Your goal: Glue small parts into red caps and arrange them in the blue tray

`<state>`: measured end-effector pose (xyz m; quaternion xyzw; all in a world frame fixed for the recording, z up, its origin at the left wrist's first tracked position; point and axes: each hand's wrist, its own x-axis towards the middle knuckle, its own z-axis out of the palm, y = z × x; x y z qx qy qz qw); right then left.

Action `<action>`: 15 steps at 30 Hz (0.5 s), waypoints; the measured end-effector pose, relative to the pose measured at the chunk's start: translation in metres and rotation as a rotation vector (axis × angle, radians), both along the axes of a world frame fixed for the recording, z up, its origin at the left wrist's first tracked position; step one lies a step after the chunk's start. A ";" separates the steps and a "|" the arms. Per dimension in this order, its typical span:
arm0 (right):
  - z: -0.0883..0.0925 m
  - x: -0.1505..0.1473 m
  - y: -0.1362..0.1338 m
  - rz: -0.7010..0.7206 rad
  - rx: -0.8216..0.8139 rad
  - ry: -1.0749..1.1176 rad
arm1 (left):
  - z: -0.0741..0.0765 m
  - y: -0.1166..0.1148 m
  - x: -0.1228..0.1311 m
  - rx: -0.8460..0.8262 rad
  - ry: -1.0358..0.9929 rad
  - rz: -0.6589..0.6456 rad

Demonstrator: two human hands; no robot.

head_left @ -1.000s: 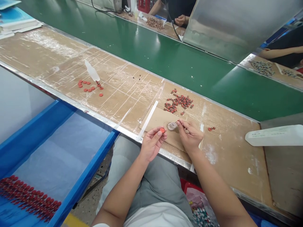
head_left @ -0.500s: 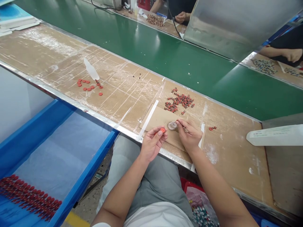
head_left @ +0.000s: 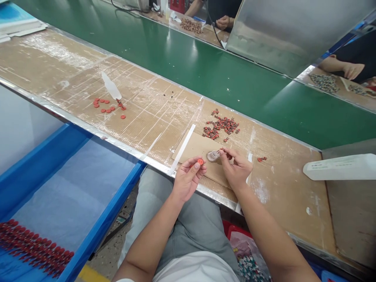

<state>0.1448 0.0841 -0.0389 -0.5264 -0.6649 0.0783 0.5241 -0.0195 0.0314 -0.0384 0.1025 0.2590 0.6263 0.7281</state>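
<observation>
Between the thumb and fingers of my left hand (head_left: 189, 177) is a small red disc (head_left: 200, 161), its face turned up. My right hand (head_left: 236, 166) pinches a small dark and red piece (head_left: 221, 150) beside a small clear round dish (head_left: 212, 156). That dish rests on a cardboard sheet (head_left: 194, 148) taped to the table. Behind my hands lies a pile of similar small red and dark pieces (head_left: 226, 124). One more piece (head_left: 262, 159) lies apart, to the right of my right hand.
Loose red discs (head_left: 103, 111) lie left beside a white bottle (head_left: 111, 86). Another white bottle (head_left: 340, 166) lies at right. A blue tray (head_left: 79, 180) holds rows of red pieces (head_left: 35, 246). Beyond runs a green conveyor belt (head_left: 164, 55); co-workers' hands (head_left: 223, 22) show across it.
The piece in my right hand sits slightly lower over the dish's edge. The left hand keeps its hold on the disc. The whole view has shifted slightly.
</observation>
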 end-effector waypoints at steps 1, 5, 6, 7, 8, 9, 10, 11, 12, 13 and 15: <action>0.001 -0.001 -0.002 -0.009 -0.019 0.067 | 0.001 0.000 0.000 -0.001 0.000 0.001; 0.010 -0.006 -0.007 -0.010 -0.174 0.458 | 0.005 -0.001 0.000 -0.026 -0.023 0.014; 0.014 -0.007 -0.009 -0.003 -0.225 0.549 | 0.006 -0.002 0.001 -0.034 -0.031 0.020; 0.019 -0.008 -0.010 0.006 -0.272 0.625 | 0.008 -0.002 0.001 -0.042 -0.039 0.027; 0.024 -0.009 -0.013 0.017 -0.308 0.687 | 0.009 -0.003 0.002 -0.050 -0.047 0.033; 0.029 -0.010 -0.016 0.028 -0.331 0.737 | 0.011 -0.004 0.003 -0.057 -0.053 0.038; 0.033 -0.011 -0.020 0.036 -0.344 0.776 | 0.013 -0.005 0.005 -0.062 -0.058 0.040; 0.038 -0.012 -0.025 0.046 -0.350 0.797 | 0.016 -0.006 0.006 -0.065 -0.062 0.036; 0.041 -0.013 -0.031 0.059 -0.348 0.800 | 0.019 -0.008 0.007 -0.066 -0.065 0.029; 0.043 -0.015 -0.038 0.077 -0.341 0.787 | 0.022 -0.010 0.009 -0.066 -0.067 0.018; 0.046 -0.018 -0.052 0.118 -0.310 0.734 | 0.028 -0.015 0.012 -0.063 -0.069 -0.013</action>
